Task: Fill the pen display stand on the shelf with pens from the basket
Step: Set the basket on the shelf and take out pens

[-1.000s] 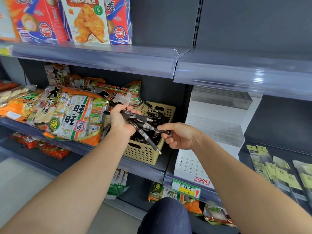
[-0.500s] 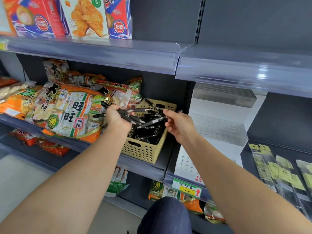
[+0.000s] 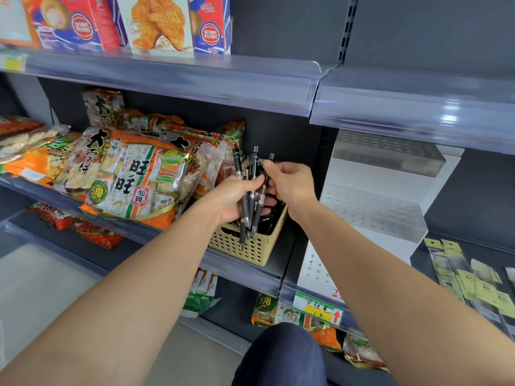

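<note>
Several black pens (image 3: 252, 190) are being held upright in a bundle just above the yellow perforated basket (image 3: 252, 247), which is sitting on the middle shelf (image 3: 250, 274) beside stacked snack bags (image 3: 125, 176). The person's left hand (image 3: 232, 200) is clenching round the middle of the bundle, tips pointing down toward the basket, while the right hand (image 3: 289, 182) is curling its fingers over the upper ends, apparently pinching or squaring them up. More pens are lying dark inside the basket behind the hands. To the right, the white stepped pen display stand (image 3: 370, 213) is waiting in the next bay, close to the basket but apart from both hands; no pen is showing in any of its perforated tiers. A green and yellow price label (image 3: 317, 309) is hanging on the rail below it. Judging by this, the filling is only beginning: one handful is being gathered, nothing is standing in the stand yet, and both this bundle and the basket's contents are awaiting transfer.
</note>
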